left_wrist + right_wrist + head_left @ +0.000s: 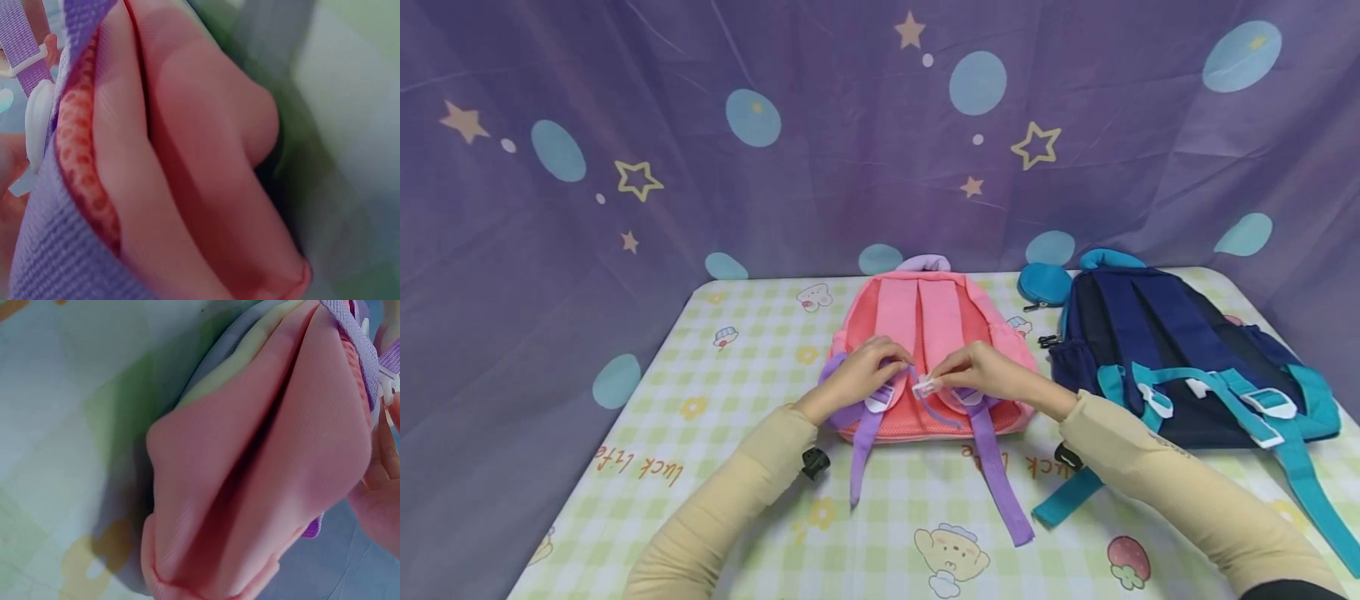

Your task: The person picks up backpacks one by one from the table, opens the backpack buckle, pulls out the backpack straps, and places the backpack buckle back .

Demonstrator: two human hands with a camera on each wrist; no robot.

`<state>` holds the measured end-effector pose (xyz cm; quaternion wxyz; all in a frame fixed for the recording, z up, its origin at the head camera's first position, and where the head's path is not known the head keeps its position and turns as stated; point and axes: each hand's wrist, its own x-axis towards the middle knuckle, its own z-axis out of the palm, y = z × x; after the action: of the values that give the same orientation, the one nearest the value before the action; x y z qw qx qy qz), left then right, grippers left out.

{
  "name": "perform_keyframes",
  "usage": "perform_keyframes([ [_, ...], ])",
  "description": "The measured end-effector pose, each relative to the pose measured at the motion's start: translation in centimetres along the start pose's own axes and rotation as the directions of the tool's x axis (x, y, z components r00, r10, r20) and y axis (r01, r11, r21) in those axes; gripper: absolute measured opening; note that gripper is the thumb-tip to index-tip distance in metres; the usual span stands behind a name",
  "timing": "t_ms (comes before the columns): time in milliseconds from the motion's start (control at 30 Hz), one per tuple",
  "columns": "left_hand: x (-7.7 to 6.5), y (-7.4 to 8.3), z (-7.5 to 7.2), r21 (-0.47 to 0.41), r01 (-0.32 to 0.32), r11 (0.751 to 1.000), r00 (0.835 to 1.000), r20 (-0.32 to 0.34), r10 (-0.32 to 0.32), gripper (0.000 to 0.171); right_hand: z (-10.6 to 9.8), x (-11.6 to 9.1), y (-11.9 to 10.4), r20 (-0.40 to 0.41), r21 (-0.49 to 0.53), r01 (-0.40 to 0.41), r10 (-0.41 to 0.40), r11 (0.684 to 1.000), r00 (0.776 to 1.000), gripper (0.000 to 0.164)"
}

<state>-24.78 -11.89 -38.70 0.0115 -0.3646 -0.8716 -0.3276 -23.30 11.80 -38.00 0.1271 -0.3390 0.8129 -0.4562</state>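
A pink backpack (904,304) lies back side up on the table, its padded shoulder straps facing me and purple webbing at its lower end. Over its lower middle, my left hand (871,371) pinches a thin purple strap (936,414) between thumb and fingertips. Close by on the right, my right hand (988,372) holds a white plastic buckle (924,387) at its fingertips, with the purple strap running by it. White adjusters (878,400) sit on the webbing at both sides. Both wrist views are largely filled by the backpack's pink side (206,125), with white buckle parts (389,381) at the edge.
A navy backpack (1150,333) with teal straps lies to the right, a round teal pouch (1045,285) at its upper left. Its loose teal strap end (1063,500) reaches below my right forearm. A checkered cloth (745,333) covers the table; a purple curtain (850,167) hangs behind.
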Motion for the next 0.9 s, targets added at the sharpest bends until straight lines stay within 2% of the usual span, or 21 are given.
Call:
perform_keyframes([
  [400,0.31,-0.32,-0.25,0.050,0.007,0.999,1.000,0.001,-0.007,0.010,-0.04,-0.41,-0.14,-0.003,-0.014,-0.029,0.029,0.999,1.000,0.017],
  [667,0.42,-0.22,-0.45,0.053,0.014,0.998,1.000,-0.012,-0.013,0.010,0.01,-0.55,0.17,-0.005,-0.039,0.029,-0.029,0.999,1.000,0.014],
  [900,0.56,-0.23,-0.42,0.059,0.042,0.997,0.999,-0.028,-0.041,0.012,0.01,-0.64,0.44,0.010,-0.033,0.037,-0.037,0.999,0.999,0.013],
])
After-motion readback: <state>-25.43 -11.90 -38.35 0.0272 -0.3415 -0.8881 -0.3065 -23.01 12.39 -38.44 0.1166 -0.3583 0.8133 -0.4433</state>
